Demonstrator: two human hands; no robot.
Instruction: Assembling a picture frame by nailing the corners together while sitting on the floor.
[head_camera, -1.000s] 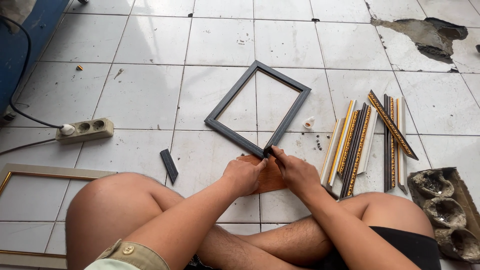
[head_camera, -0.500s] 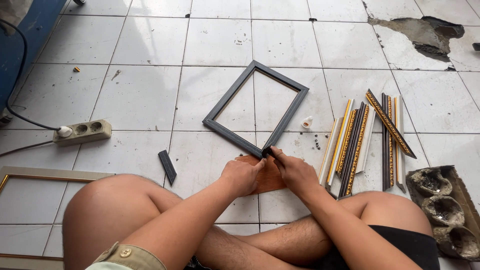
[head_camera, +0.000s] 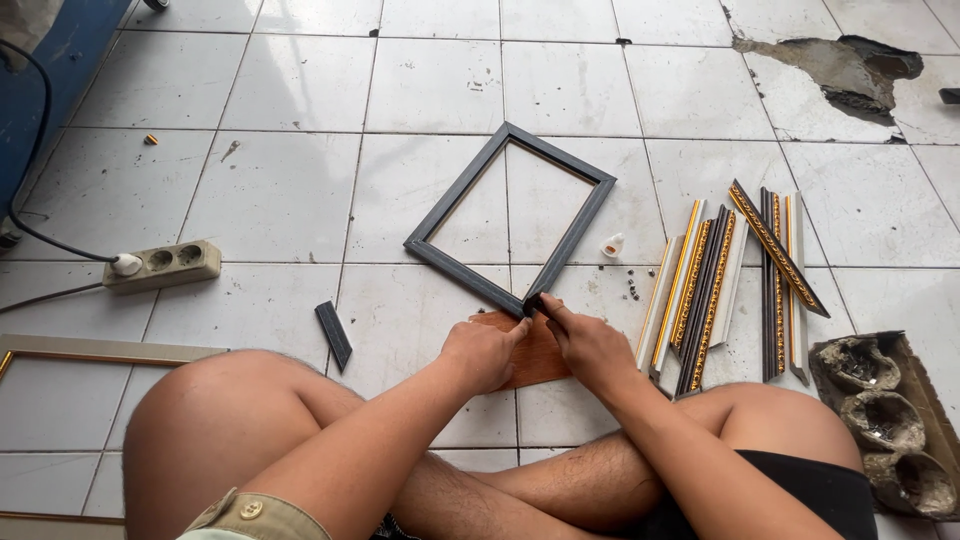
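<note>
A dark rectangular picture frame (head_camera: 452, 210) lies on the white tiled floor, one corner turned toward me. That near corner rests on a brown wooden block (head_camera: 535, 360). My left hand (head_camera: 482, 352) lies on the block, its fingers curled beside the corner. My right hand (head_camera: 588, 342) pinches the frame's near corner between thumb and fingertips. I sit cross-legged, with my knees on either side of the block.
Several gold, white and dark moulding strips (head_camera: 722, 282) lie to the right, next to a grey moulded tray (head_camera: 890, 420). A short dark offcut (head_camera: 334, 334), a power strip (head_camera: 162, 266), a small white bottle (head_camera: 612, 246), a light frame (head_camera: 90, 352) and broken floor (head_camera: 838, 70) surround me.
The hands and frame have hardly moved; the view has shifted slightly.
</note>
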